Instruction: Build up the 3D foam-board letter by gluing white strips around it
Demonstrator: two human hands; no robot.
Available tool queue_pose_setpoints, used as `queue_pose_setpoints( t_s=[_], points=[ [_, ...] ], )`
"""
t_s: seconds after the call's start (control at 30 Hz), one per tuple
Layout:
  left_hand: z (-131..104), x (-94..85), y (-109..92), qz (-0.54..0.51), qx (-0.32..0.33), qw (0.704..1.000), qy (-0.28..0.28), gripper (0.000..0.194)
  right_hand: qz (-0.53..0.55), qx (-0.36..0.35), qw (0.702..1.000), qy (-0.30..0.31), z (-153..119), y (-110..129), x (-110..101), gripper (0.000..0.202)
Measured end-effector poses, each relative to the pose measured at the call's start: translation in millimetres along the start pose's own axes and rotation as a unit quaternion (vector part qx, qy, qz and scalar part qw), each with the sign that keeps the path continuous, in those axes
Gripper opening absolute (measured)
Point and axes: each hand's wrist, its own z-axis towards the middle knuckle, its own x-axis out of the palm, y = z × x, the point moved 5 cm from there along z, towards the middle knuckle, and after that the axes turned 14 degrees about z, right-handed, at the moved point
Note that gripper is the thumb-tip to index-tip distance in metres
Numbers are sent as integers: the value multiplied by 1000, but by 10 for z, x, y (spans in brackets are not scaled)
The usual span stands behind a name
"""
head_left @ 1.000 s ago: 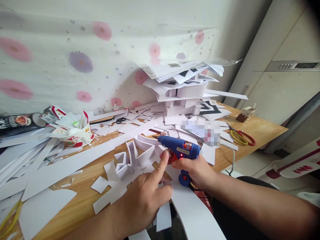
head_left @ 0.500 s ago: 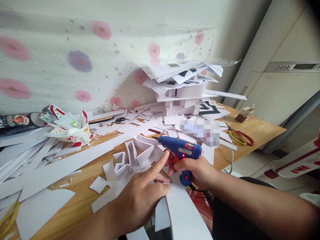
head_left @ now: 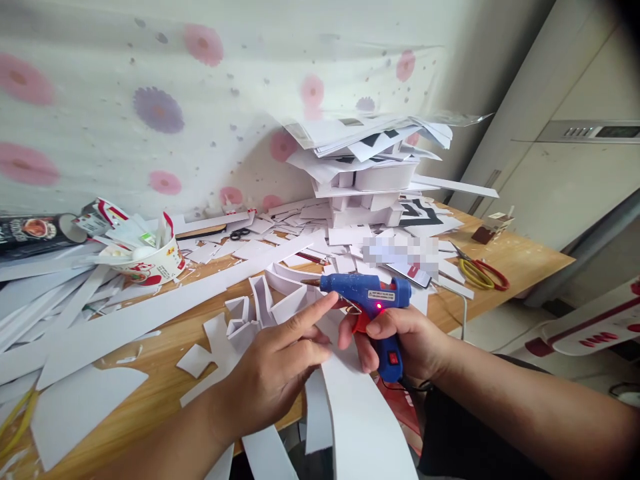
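Note:
My right hand (head_left: 400, 333) grips a blue hot glue gun (head_left: 373, 291) by its handle, with fingers by the red trigger. A red light glows on the gun and its nozzle points left. My left hand (head_left: 280, 360) has its index finger stretched out just below the nozzle. Its thumb and other fingers close on the edge of a long white foam board strip (head_left: 360, 413), which curves down past the table edge; part of this grip is hidden. Behind my left hand stand white pieces joined into open shapes (head_left: 265, 303), partly covered by the hand.
White offcuts (head_left: 90, 407) lie across the wooden table (head_left: 530, 247). A white layered model (head_left: 370, 180) carries paper sheets at the back. A paper cup (head_left: 155, 263) stands left, red-and-yellow-handled scissors (head_left: 483, 273) right, and a partly blurred phone (head_left: 413, 270) behind the gun.
The glue gun has shifted slightly right, and its handle sits lower. More of my right fingers show below the trigger. My left hand has moved a little left, still by the strip.

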Motion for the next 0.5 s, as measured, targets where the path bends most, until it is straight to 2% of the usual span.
queue_pose_setpoints(
  t_s=[0.13,0.2,0.23,0.3,0.4,0.47,0.5],
  points=[
    [26,-57,41,-56,-10,998,5,12,16,-20,1000,-2,-17,78,-17,46],
    [25,-94,147,-110,-49,992,33,14,17,-31,999,-3,-39,139,-52,50],
    [14,-118,233,-136,-86,986,48,16,17,-35,999,-6,-57,174,-74,49],
    [-43,-185,481,-163,-209,962,65,20,15,-42,999,-11,-103,248,-113,38],
    [-185,-342,884,-209,-395,894,27,25,18,-66,998,-12,-195,361,-140,32],
    [-249,-429,1076,-169,-472,864,36,27,33,-92,995,-9,-253,423,-134,38],
    [-256,-474,1134,-111,-496,860,51,27,42,-101,994,-2,-277,443,-122,41]
  ],
)
